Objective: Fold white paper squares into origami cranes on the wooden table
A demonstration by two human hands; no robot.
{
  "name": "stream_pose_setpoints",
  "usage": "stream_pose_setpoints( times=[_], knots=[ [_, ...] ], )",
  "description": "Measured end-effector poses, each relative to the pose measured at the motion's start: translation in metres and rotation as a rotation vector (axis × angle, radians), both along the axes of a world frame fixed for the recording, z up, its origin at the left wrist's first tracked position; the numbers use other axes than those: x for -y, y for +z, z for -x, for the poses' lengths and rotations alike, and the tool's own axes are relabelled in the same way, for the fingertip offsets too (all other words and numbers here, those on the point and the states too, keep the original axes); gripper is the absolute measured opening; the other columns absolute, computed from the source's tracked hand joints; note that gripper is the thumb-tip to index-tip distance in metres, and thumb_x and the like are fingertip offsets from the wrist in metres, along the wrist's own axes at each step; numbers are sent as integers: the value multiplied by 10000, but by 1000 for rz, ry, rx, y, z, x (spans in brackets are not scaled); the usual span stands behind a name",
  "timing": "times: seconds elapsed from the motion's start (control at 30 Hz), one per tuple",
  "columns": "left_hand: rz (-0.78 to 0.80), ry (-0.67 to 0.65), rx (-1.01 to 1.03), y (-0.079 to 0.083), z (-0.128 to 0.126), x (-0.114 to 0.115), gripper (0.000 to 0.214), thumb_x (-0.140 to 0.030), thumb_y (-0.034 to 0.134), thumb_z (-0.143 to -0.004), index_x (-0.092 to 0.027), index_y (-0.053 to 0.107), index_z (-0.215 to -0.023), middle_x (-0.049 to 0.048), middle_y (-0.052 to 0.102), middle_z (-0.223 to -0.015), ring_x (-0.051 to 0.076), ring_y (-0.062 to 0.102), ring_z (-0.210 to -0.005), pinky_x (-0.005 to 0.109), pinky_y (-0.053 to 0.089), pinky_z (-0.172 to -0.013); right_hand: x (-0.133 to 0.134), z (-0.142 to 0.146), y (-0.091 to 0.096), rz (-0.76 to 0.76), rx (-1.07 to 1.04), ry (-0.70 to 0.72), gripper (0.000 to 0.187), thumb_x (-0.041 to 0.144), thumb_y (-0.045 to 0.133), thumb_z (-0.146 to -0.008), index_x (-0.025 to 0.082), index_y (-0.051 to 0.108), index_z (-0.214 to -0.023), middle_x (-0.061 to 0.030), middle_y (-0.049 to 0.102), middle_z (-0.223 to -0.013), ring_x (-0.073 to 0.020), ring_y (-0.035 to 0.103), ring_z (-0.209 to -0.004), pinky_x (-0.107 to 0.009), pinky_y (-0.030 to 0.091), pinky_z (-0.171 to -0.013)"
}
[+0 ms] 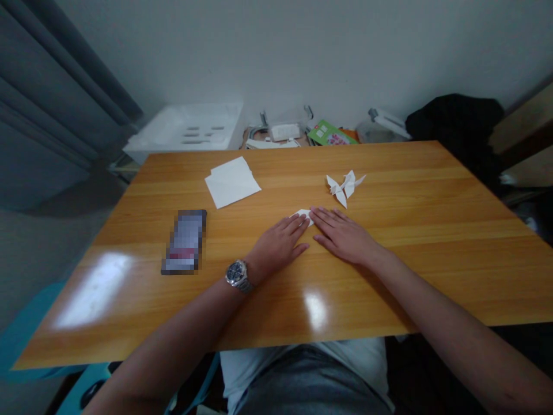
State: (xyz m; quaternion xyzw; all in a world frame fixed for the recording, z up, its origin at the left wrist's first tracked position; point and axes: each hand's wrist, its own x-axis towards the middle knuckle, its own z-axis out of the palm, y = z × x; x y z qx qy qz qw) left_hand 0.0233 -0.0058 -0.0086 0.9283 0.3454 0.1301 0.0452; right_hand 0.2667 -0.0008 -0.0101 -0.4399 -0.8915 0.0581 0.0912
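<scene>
A small piece of folded white paper lies on the wooden table, mostly covered by my fingers. My left hand, with a metal watch on its wrist, rests flat with its fingertips on the paper's left part. From the other side, my right hand lies flat too, its fingers stretched over the paper's right edge. Beyond my right hand sit folded white paper figures with pointed wings. Several white paper sheets are stacked farther back on the left.
A phone-like device, pixelated, lies on the table to the left. Behind the far edge stand a white plastic tray, a green booklet and a clear container. A black bag-like heap is at the back right.
</scene>
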Motion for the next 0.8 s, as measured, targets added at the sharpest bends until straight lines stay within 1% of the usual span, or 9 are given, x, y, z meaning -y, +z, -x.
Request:
stream_pose_setpoints(
  times=[0.1, 0.2, 0.3, 0.4, 0.5, 0.63, 0.7, 0.8],
  knots=[
    [13, -16, 17, -3, 1, 0, 603, -454, 357, -1082, -93, 358, -1565, 158, 397, -1618, 236, 312, -1538, 404, 252, -1276, 3, -4, -3, 16, 13, -16, 640, 465, 345, -1067, 169, 272, -1630, -128, 304, -1662, -267, 298, -1544, -516, 258, -1267],
    [24, -26, 41, -5, 2, -1, 603, -467, 351, -1082, -110, 354, -1568, 149, 387, -1625, 228, 302, -1543, 410, 253, -1277, 5, -7, -7, 15, -3, -41, 652, 477, 330, -1068, 188, 229, -1643, -121, 293, -1666, -255, 281, -1550, -508, 246, -1273],
    [38, -30, 60, -5, 3, -2, 586, -466, 353, -1083, -134, 362, -1566, 136, 376, -1633, 218, 315, -1538, 405, 266, -1271, 6, -12, -8, 0, -8, -118, 645, 480, 301, -1072, 192, 222, -1645, -120, 295, -1666, -256, 291, -1547, -520, 251, -1268],
    [51, -11, 76, -3, 1, -2, 566, -466, 366, -1080, -157, 393, -1553, 128, 388, -1628, 219, 358, -1517, 404, 283, -1261, 7, -16, -9, -1, -3, -184, 630, 480, 282, -1076, 190, 259, -1635, -113, 308, -1662, -266, 293, -1547, -536, 259, -1260],
    [50, 32, 101, -1, -3, -1, 538, -473, 379, -1075, -176, 456, -1517, 123, 450, -1591, 231, 432, -1468, 405, 309, -1239, 7, -19, -8, 19, -20, -205, 632, 491, 280, -1075, 174, 299, -1622, -115, 321, -1658, -267, 293, -1548, -531, 267, -1259],
    [28, 48, 83, 2, -8, -1, 542, -485, 390, -1069, -174, 478, -1504, 127, 511, -1540, 254, 489, -1403, 413, 349, -1193, 6, -22, -6, 66, -57, -216, 636, 495, 268, -1077, 139, 349, -1598, -129, 342, -1651, -265, 313, -1541, -518, 273, -1262],
    [5, 51, 54, 5, -10, -2, 547, -498, 392, -1064, -168, 501, -1486, 129, 546, -1501, 276, 515, -1353, 430, 379, -1152, 6, -24, -4, 76, -93, -223, 627, 491, 274, -1077, 138, 378, -1584, -138, 372, -1639, -268, 336, -1532, -518, 286, -1258],
    [-22, 56, 6, 11, -11, 0, 550, -521, 400, -1052, -164, 543, -1446, 134, 604, -1407, 297, 564, -1224, 451, 436, -1056, 9, -24, 0, 49, -167, -251, 605, 483, 311, -1071, 126, 461, -1535, -164, 444, -1597, -284, 400, -1497, -502, 331, -1242]
  ],
)
